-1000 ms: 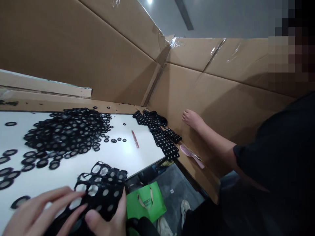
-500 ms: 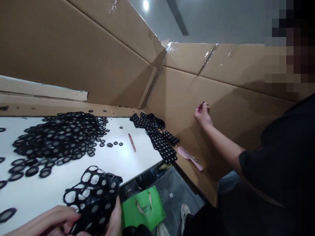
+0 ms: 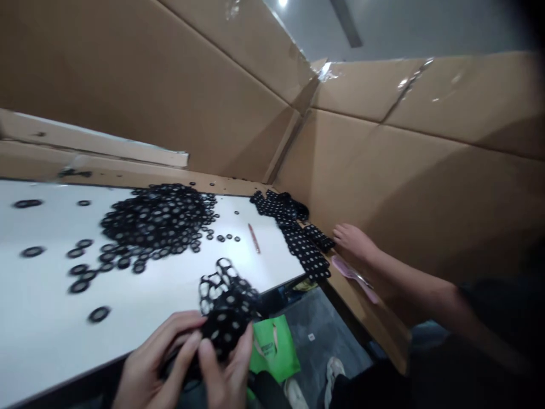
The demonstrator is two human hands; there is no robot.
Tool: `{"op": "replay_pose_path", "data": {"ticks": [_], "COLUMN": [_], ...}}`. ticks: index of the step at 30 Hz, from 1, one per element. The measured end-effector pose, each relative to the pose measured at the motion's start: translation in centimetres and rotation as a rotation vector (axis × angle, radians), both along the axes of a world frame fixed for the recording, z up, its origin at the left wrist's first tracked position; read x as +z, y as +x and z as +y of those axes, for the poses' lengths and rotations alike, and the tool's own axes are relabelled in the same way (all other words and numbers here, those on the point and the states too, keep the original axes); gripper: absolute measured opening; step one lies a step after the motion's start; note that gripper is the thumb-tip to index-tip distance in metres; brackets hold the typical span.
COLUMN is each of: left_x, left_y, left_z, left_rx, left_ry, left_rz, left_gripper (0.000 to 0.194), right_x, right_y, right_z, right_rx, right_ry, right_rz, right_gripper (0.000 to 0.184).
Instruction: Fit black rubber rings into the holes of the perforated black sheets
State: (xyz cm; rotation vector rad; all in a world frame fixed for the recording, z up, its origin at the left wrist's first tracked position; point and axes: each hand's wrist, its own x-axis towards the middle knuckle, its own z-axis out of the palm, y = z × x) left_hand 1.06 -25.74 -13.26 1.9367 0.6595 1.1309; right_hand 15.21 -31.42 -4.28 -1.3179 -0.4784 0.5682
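Observation:
In the head view, both my hands grip a black die-cut sheet (image 3: 223, 332) with rows of pale dots. Its far end is a see-through lattice of open rings, while the near part still shows pale centres. My left hand (image 3: 166, 358) is closed on the sheet's left side, thumb and fingers pinching it. My right hand (image 3: 225, 369) holds the near right side, thumb on top. Beyond my hands, a heap of loose black rings (image 3: 157, 218) with pale centres lies on the white tabletop (image 3: 170, 295).
More dotted black sheets (image 3: 298, 236) lie at the table's right end, near a red pen (image 3: 254, 237). A co-worker's hand (image 3: 355, 241) reaches beside them, by a pink hairbrush (image 3: 353, 276). Cardboard walls (image 3: 361, 165) enclose the table. A green bag (image 3: 276, 349) stands below.
The view has swung left, and my hands with the sheet appear further right. My right thumb now shows on the sheet. The co-worker's hand has dropped from mid-air to beside the dotted sheets.

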Motion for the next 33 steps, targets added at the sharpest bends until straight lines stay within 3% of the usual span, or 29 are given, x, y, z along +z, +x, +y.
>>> {"op": "replay_pose_path", "data": {"ticks": [2,5,9,14,20,29,33], "left_x": [1.6,3.7,4.7,4.3,5.4,3.3,4.3], "left_y": [0.2,-0.2,-1.4,-1.7,-1.8,-2.1,-2.1], "left_z": [-0.1,0.7,1.4,0.9,0.6,0.7,0.7], "left_rx": [-0.055,-0.077,-0.177,0.025,-0.026,-0.068,-0.137], "left_ry": [-0.183,-0.404,-0.654,-0.837,-0.993,-0.928,-0.99], "left_rz": [0.008,0.032,0.091,-0.108,-0.248,-0.248,-0.236], "left_gripper": [0.018,0.027,0.025,0.036,0.032,0.028,0.029], "right_x": [-3.9,-5.8,-4.9,-5.4,-5.6,-4.6,-3.9], "right_y": [-4.0,-6.1,-5.4,-5.1,-4.2,-5.1,-5.7], "right_z": [-0.7,-1.0,-0.2,0.1,0.0,-0.1,0.0], "right_rx": [0.095,0.2,0.283,0.253,0.361,0.315,0.304], "right_ry": [0.058,0.145,0.141,0.076,0.009,0.104,0.113], "right_rz": [0.162,0.382,0.448,0.406,0.26,0.326,0.456], "right_gripper": [0.078,0.072,0.071,0.076,0.084,0.067,0.06]}}
